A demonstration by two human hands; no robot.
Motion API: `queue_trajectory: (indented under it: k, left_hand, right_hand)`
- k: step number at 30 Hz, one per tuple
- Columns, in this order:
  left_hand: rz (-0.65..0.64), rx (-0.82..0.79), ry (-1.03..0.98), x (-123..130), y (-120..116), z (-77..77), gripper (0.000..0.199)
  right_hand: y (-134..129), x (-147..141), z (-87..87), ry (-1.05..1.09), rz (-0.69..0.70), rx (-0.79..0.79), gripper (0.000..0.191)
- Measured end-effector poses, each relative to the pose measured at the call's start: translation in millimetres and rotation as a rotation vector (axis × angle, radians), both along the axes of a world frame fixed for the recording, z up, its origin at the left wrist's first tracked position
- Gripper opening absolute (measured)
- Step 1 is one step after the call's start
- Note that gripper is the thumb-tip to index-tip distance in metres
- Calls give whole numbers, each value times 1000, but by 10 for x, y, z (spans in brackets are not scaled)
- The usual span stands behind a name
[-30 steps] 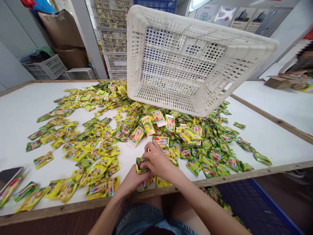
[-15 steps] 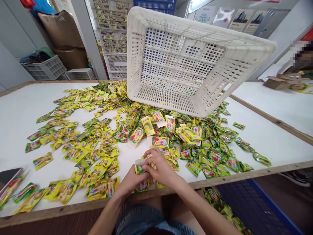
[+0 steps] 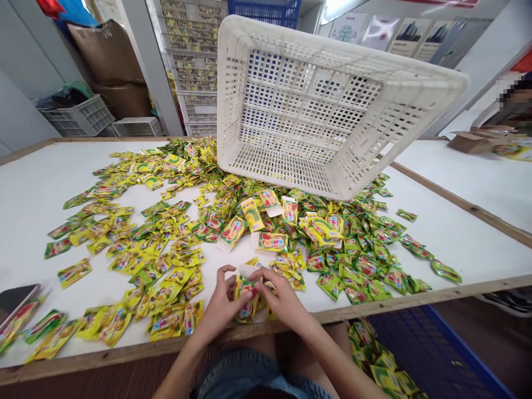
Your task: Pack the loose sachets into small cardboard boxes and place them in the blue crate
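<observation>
Left hand [image 3: 220, 303] holds box [image 3: 245, 289], long axis and flap [image 3: 247, 270] pointing away.

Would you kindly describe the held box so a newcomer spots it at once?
Start at the big, tilted white crate. Below its left side, near the front of the table, the left hand and right hand hold a small box. Unlike the loose boxes beyond, this one is held.

Yellow-green rectangular cardboard box [image 3: 272, 241], six o'clock from view centre: multicoloured lettering, apparently "TWINS". Held green-and-yellow cardboard box [image 3: 246, 286], seven o'clock from first: lettering partly hidden. Other print too small.
</observation>
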State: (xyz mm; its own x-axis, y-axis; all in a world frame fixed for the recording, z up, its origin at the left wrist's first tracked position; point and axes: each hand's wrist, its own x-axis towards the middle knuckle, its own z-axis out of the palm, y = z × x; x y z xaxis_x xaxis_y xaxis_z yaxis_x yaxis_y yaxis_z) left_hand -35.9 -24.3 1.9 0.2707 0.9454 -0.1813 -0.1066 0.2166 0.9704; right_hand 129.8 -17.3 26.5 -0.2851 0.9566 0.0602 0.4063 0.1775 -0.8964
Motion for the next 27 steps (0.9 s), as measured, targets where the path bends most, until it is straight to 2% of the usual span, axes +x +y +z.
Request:
queue_trajectory:
  k: [3, 6, 9, 14, 16, 20, 23, 27]
  left_hand:
    - [66, 54, -24, -56, -78, -12, 45]
    - [42, 70, -14, -109, -98, -2, 36]
    - [33, 66, 53, -163, -67, 20, 24]
    - [76, 118, 167, -193, -23, 30, 18]
    - [111, 139, 128, -169, -35, 16, 17]
    - [170, 149, 8, -123, -80, 12, 25]
    - [145, 190, 118, -133, -99, 50, 16]
    - [159, 201, 189, -156, -116, 105, 17]
  right_hand:
    - [-30, -56, -120, 175, -132, -51, 18]
    - [-58, -135, -178, 234, -202, -46, 11]
    - [-53, -189, -177, 179, -177, -27, 9]
    - [9, -238, -168, 140, -153, 30, 11]
    - [17, -256, -187, 180, -181, 29, 6]
    - [0, -273, -197, 231, -198, 36, 18]
    - [-14, -262, -153, 166, -121, 90, 8]
    - [-43, -249, -96, 126, -89, 113, 9]
